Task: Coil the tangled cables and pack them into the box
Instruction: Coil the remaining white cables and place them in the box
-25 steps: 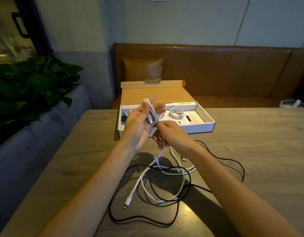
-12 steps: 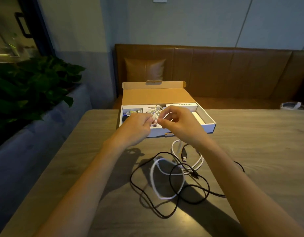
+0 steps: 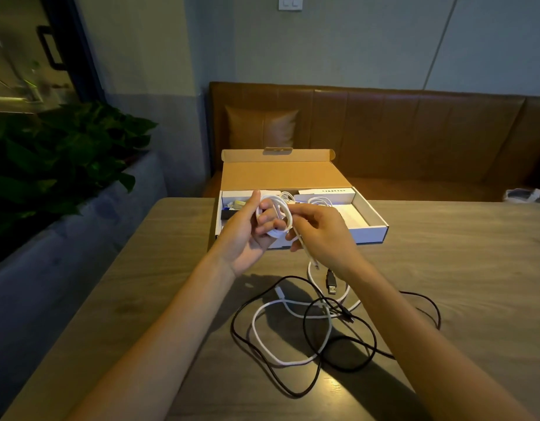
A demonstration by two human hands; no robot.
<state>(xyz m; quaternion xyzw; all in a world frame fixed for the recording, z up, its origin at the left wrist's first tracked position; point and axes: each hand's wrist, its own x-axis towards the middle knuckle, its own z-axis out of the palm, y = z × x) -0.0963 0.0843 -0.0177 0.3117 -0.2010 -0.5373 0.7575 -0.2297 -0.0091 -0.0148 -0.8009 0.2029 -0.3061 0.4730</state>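
The fingers (image 3: 270, 219) of the left hand (image 3: 247, 238) curl through a white coil (image 3: 283, 212), serving as a spool so the loops keep one size. The right hand (image 3: 321, 235) pinches the coil's loose tail (image 3: 308, 253) between its fingers (image 3: 297, 210), likely to wrap and lock the bundle. Both hands hover just before the open box (image 3: 372, 220), ready for packing. A black cable (image 3: 293, 388) and a white cable (image 3: 258, 335) lie crossed on the tabletop (image 3: 463, 268), not yet coiled.
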